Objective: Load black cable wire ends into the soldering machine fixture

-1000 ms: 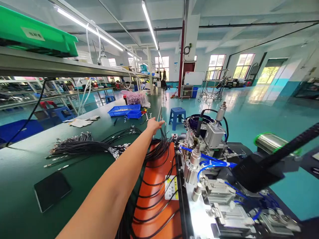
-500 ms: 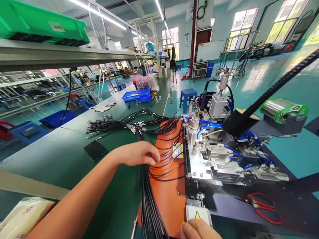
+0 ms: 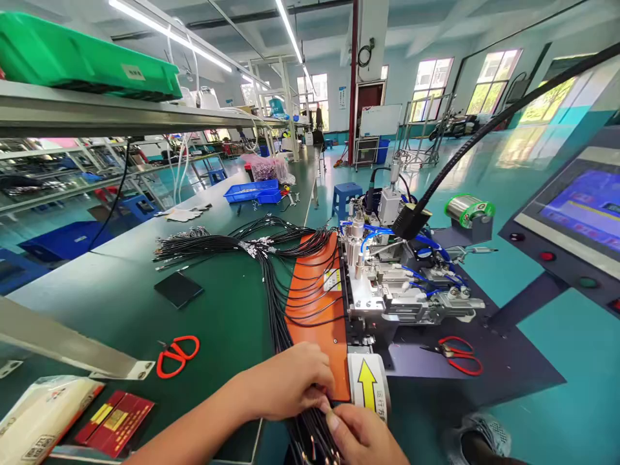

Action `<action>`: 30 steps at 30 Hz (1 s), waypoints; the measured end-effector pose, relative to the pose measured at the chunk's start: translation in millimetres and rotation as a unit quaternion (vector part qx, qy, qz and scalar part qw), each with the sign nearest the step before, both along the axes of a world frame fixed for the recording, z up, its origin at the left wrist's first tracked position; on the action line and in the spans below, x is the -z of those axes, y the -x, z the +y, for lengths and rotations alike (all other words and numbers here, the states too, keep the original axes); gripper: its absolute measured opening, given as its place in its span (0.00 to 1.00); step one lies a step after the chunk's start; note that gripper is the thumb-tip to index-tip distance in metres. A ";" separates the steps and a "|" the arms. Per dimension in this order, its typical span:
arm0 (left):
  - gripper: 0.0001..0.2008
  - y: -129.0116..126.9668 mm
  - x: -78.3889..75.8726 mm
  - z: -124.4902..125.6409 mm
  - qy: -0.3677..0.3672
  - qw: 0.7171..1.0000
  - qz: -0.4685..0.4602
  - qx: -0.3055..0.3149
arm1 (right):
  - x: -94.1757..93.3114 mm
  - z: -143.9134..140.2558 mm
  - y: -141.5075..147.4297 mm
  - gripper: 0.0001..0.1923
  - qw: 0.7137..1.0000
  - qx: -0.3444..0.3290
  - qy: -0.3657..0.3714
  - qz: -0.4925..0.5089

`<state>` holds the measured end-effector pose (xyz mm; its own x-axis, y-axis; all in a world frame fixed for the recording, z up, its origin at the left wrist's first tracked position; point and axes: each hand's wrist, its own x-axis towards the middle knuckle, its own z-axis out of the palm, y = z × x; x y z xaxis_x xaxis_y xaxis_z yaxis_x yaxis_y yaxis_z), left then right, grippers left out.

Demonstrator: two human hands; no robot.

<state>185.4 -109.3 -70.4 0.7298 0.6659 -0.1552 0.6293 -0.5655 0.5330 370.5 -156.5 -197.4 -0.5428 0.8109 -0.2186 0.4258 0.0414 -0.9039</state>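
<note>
A thick bundle of black cables [image 3: 277,303] runs from the bench's middle toward me, over an orange mat [image 3: 314,303]. At the bench's near edge my left hand [image 3: 290,381] rests on the bundle's near ends, fingers curled over them. My right hand [image 3: 363,436] meets it from the right, thumb and fingers pinching the cable ends [image 3: 314,445]. Beside the mat stands a metal machine [image 3: 387,284] with blue hoses, and a plate with a yellow arrow [image 3: 367,386] lies just behind my right hand.
Red scissors [image 3: 177,354] lie on the green bench [image 3: 121,303] to the left, another red-handled pair [image 3: 455,354] by the machine. A black pad [image 3: 178,289], red packets [image 3: 113,423], a solder spool [image 3: 469,210] and a control screen [image 3: 581,206] are around.
My left hand has drawn back from the far cables along the bundle to the bench's near edge. My right hand has come in and joined it on the cable ends.
</note>
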 end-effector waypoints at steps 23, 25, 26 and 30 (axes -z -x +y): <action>0.08 -24.8 3.7 11.5 -0.063 0.996 -0.046 0.030 | -74.8 51.9 -62.8 0.11 0.979 0.190 -0.074 0.024; 0.07 -32.6 9.4 2.5 -0.107 0.994 -0.007 0.023 | -73.5 52.1 -62.2 0.11 0.977 0.193 -0.085 0.023; 0.06 -37.0 11.6 -0.7 -0.118 0.993 0.004 0.026 | -72.8 52.3 -62.4 0.11 0.976 0.194 -0.091 0.023; 0.06 -45.5 9.5 -1.3 -0.087 0.993 -0.064 0.038 | -68.2 50.3 -65.3 0.12 0.975 0.180 -0.126 0.016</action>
<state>231.0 -110.6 -79.9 0.7856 0.6163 0.0553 0.5138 -0.6996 0.4966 435.8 -106.3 -129.3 -0.2153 0.9762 0.0248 0.4261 0.1167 -0.8971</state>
